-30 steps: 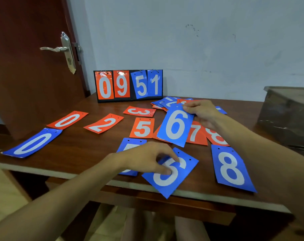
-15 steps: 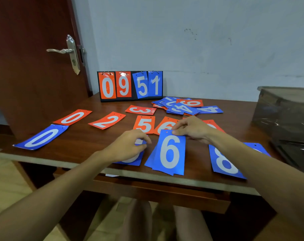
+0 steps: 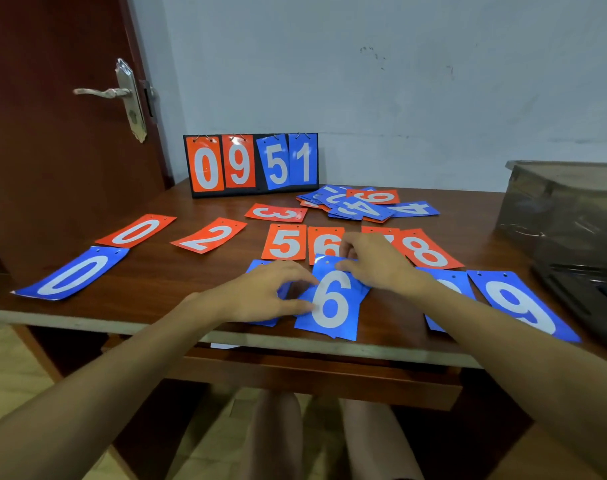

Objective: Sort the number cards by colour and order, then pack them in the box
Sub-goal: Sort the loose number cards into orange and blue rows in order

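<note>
Brown worktop [image 3: 163,282] is strewn with number cards. Since half a second ago the left grip [image 3: 271,292] has been shifted off the neighbouring blue card, and its thumb and curled fingers are now closed on the left edge of the blue 6 card [image 3: 331,303] at 6 o'clock (more blue shows beneath). The card's top edge is pinched by the right grip [image 3: 375,265]. "0951" is shown on the scoreboard [image 3: 252,164] at 12 o'clock.
</note>
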`<state>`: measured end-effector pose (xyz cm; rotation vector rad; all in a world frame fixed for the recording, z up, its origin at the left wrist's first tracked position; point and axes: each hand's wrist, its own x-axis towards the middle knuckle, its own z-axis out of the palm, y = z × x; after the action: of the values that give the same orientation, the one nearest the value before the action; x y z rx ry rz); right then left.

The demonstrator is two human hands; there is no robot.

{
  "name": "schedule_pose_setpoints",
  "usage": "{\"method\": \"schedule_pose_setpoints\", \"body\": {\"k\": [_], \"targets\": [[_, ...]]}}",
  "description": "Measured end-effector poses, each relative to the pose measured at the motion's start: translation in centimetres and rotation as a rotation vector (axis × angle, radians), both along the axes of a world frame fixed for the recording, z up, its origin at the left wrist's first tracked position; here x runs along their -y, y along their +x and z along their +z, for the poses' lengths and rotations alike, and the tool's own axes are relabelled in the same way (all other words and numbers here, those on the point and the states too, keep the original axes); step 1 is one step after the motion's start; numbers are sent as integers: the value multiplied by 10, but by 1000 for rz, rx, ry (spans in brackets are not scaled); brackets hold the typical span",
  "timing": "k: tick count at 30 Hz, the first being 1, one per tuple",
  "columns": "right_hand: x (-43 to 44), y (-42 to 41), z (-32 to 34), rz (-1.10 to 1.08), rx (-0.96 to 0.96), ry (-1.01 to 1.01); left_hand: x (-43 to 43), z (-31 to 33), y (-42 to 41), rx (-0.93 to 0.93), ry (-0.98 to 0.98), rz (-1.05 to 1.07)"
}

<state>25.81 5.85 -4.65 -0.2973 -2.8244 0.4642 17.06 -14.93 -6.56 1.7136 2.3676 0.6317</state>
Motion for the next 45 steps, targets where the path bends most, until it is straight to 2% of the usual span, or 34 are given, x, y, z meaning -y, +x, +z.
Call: {"method": "schedule_pose_setpoints", "body": {"k": [6, 14, 17, 20, 23, 31, 38, 41, 45], "targets": [[-10, 19, 5, -120, 195, 100, -7, -1, 3, -8, -57, -31], [2, 14, -4, -117, 100, -276, 0, 0, 7, -9, -34, 5], [6, 6, -3, -66, 51, -326, 10, -1, 0, -88, 0, 129], [10, -3, -5, 1, 10, -296, 23, -5, -9, -68, -39, 209], [13, -10, -11, 48, -21, -231, 28, -8, -11, -7, -53, 193], [2, -31, -9, 97, -42, -130, 6, 11, -36, -28, -42, 194], [-35, -93, 10, 54, -91, -150, -40, 29, -103, -2, 121, 313], [-63, -127, 8, 20, -30, -119, -70, 29, -144, -15, 98, 361], [-107, -170, -4, -55, 39, -12, -108, 20, -201, 7, -31, 417]]}}
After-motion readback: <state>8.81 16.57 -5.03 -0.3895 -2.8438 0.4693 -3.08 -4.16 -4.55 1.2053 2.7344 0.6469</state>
